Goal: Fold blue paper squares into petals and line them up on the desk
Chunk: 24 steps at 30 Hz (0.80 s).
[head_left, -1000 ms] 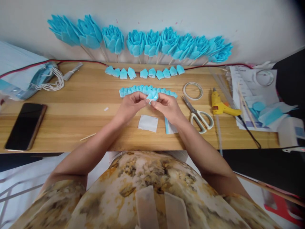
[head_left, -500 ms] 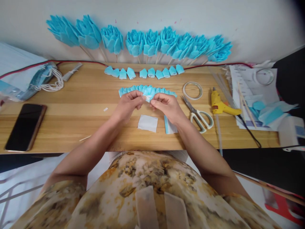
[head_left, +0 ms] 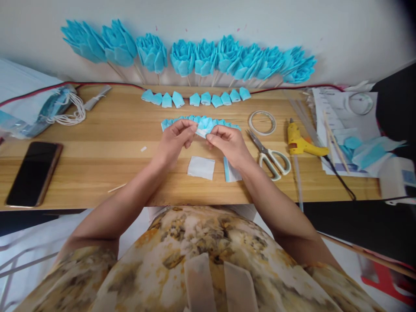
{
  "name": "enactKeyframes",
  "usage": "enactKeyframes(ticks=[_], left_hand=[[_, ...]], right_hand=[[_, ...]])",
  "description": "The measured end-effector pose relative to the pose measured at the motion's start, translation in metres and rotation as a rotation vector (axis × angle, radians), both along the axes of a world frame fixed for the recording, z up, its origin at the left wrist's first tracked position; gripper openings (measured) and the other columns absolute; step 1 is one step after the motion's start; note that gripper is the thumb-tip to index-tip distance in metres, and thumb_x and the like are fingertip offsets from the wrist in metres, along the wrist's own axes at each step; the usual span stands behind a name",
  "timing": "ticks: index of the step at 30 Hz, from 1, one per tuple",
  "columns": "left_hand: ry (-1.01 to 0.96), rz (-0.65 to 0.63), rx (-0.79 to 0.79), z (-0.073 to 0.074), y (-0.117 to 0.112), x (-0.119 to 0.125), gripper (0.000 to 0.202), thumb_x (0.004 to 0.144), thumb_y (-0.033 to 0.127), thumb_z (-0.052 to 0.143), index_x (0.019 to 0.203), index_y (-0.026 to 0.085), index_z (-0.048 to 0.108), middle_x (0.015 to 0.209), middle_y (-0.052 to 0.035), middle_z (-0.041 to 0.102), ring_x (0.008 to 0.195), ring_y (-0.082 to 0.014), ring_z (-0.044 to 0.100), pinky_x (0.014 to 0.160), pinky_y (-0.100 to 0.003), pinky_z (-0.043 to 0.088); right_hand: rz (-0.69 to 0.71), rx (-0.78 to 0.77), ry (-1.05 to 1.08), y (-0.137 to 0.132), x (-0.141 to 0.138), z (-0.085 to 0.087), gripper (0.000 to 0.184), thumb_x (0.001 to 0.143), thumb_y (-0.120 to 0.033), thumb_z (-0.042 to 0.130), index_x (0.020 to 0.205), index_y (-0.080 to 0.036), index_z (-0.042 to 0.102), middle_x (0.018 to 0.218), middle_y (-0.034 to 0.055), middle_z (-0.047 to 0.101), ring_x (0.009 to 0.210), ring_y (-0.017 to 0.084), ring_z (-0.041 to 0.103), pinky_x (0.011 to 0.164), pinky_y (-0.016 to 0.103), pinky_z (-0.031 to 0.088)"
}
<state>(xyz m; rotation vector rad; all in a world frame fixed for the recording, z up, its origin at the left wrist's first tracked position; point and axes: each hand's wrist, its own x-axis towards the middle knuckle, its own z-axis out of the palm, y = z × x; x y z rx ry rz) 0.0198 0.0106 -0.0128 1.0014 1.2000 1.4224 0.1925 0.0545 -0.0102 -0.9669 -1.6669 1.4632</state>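
Observation:
My left hand (head_left: 173,141) and my right hand (head_left: 227,145) meet over the wooden table (head_left: 113,143), both pinching one small folded blue petal piece (head_left: 204,128) between fingertips. Just behind the fingers lies a curved row of overlapping blue petals (head_left: 224,124). Farther back is a second row of separate folded blue petals (head_left: 195,99). A white square of fabric (head_left: 201,167) and a small blue-and-white stack (head_left: 231,172) lie near my wrists.
Several blue flowers on sticks (head_left: 195,58) lean against the wall. To the right lie a tape ring (head_left: 262,122), scissors (head_left: 271,157), a yellow glue gun (head_left: 302,143) and papers (head_left: 344,130). At the left are a black phone (head_left: 34,172) and a bag of masks (head_left: 48,110).
Both hands have shifted slightly away from me, carrying the blue piece up to the curved row of petals.

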Motion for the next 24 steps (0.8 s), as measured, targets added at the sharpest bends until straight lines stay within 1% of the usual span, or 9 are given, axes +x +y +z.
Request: enactKeyframes(ticks=[2, 4, 6, 8, 11, 15, 21, 24], left_hand=[[0.113, 0.087, 0.102, 0.0032, -0.0019, 0.0011, 0.016, 0.081, 0.03, 0.075, 0.077, 0.019, 0.065, 0.06, 0.0047, 0.052, 0.052, -0.0071, 0.041, 0.052, -0.025, 0.031], [0.265, 0.136, 0.2, 0.0051, -0.005, 0.0027, 0.015, 0.082, 0.026, 0.075, 0.074, 0.019, 0.064, 0.063, 0.0039, 0.054, 0.055, -0.0073, 0.042, 0.054, -0.025, 0.031], [0.415, 0.13, 0.28, 0.0046, -0.0079, 0.004, 0.012, 0.084, 0.018, 0.071, 0.074, 0.019, 0.065, 0.065, 0.0033, 0.056, 0.058, -0.0079, 0.044, 0.055, -0.026, 0.032], [0.538, 0.111, 0.337, 0.002, -0.0095, 0.0044, 0.01, 0.086, 0.013, 0.067, 0.078, 0.02, 0.069, 0.065, 0.0032, 0.057, 0.06, -0.0085, 0.045, 0.058, -0.027, 0.033], [0.651, 0.109, 0.34, -0.0019, -0.0094, 0.0035, 0.008, 0.086, 0.015, 0.068, 0.084, 0.022, 0.072, 0.066, 0.0029, 0.055, 0.062, -0.0102, 0.047, 0.062, -0.028, 0.036], [0.707, 0.086, 0.274, -0.0021, -0.0087, 0.002, 0.005, 0.085, 0.021, 0.069, 0.085, 0.022, 0.074, 0.064, 0.0025, 0.054, 0.064, -0.0126, 0.049, 0.067, -0.03, 0.039], [0.701, 0.069, 0.27, -0.0005, -0.009, 0.0014, 0.006, 0.085, 0.02, 0.068, 0.081, 0.022, 0.072, 0.066, 0.0016, 0.056, 0.065, -0.0129, 0.05, 0.068, -0.03, 0.038], [0.704, 0.071, 0.249, -0.0011, -0.0088, 0.0017, 0.008, 0.084, 0.019, 0.067, 0.078, 0.021, 0.072, 0.066, 0.001, 0.057, 0.065, -0.013, 0.049, 0.068, -0.03, 0.038]], right_hand=[[-0.037, 0.056, -0.034, -0.001, -0.0003, 0.0013, 0.023, 0.08, -0.033, 0.066, 0.064, -0.02, 0.056, 0.059, -0.0048, 0.053, 0.058, 0.01, 0.044, 0.058, 0.027, 0.033], [-0.054, 0.11, -0.057, -0.0023, -0.0008, 0.0023, 0.022, 0.08, -0.032, 0.065, 0.065, -0.02, 0.055, 0.06, -0.0048, 0.05, 0.059, 0.009, 0.042, 0.058, 0.027, 0.032], [-0.054, 0.147, -0.066, -0.0033, -0.0014, 0.0026, 0.021, 0.081, -0.032, 0.064, 0.065, -0.02, 0.055, 0.061, -0.0045, 0.049, 0.059, 0.009, 0.042, 0.058, 0.027, 0.033], [-0.055, 0.166, -0.069, -0.0039, -0.002, 0.0021, 0.021, 0.08, -0.031, 0.063, 0.064, -0.02, 0.053, 0.06, -0.0047, 0.047, 0.058, 0.009, 0.04, 0.058, 0.027, 0.032], [-0.063, 0.188, -0.076, -0.0044, -0.0027, 0.0013, 0.022, 0.08, -0.029, 0.063, 0.063, -0.021, 0.05, 0.059, -0.0052, 0.045, 0.057, 0.009, 0.038, 0.057, 0.028, 0.032], [-0.072, 0.249, -0.125, -0.0056, -0.0036, 0.0017, 0.021, 0.081, -0.026, 0.061, 0.064, -0.022, 0.049, 0.059, -0.0048, 0.046, 0.057, 0.01, 0.038, 0.057, 0.027, 0.033], [-0.08, 0.38, -0.188, -0.0065, -0.0036, -0.0007, 0.018, 0.081, -0.021, 0.059, 0.065, -0.022, 0.05, 0.063, -0.0032, 0.051, 0.061, 0.011, 0.045, 0.062, 0.028, 0.037], [-0.079, 0.412, -0.184, -0.0064, -0.0032, -0.0026, 0.018, 0.081, -0.02, 0.059, 0.065, -0.022, 0.05, 0.063, -0.0032, 0.051, 0.061, 0.012, 0.045, 0.062, 0.028, 0.037]])
